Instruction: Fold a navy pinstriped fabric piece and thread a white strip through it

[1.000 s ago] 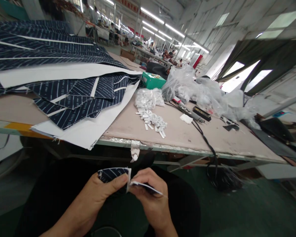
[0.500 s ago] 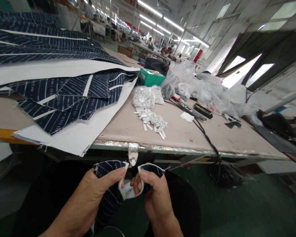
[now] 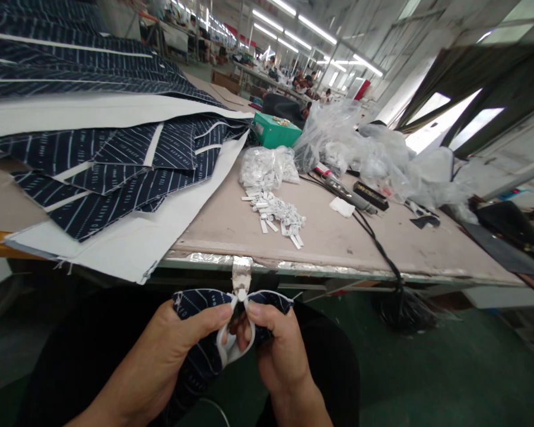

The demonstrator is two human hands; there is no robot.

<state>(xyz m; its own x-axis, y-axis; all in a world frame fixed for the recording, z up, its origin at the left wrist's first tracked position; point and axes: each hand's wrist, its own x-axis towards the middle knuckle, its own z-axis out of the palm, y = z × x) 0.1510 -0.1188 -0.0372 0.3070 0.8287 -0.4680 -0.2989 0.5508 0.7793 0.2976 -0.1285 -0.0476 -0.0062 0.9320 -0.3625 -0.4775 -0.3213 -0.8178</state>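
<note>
Below the table edge, my left hand (image 3: 171, 335) pinches one end of a navy striped fabric piece (image 3: 199, 351) between thumb and fingers. My right hand (image 3: 285, 347) pinches the other end. A white strip (image 3: 223, 349) borders the fabric and curves in a loop between my hands. Both white strip ends meet at a small white part (image 3: 241, 295), which may be a zipper slider. That part sits at the tip of a worn metal holder (image 3: 241, 274) fixed to the table edge. The rest of the fabric hangs below my left hand.
Navy striped fabric panels (image 3: 120, 198) lie over white sheets on the left of the table (image 3: 213, 231). Small white pieces (image 3: 278, 212) spill from a plastic bag (image 3: 267, 166). A green box (image 3: 276, 131), a grey handheld tool (image 3: 345, 194) and a black cable (image 3: 378, 246) are beyond.
Both hands have drawn closer together, bringing the two white strip ends against the small white part on the holder. The loop between my hands is narrower. The view has shifted slightly.
</note>
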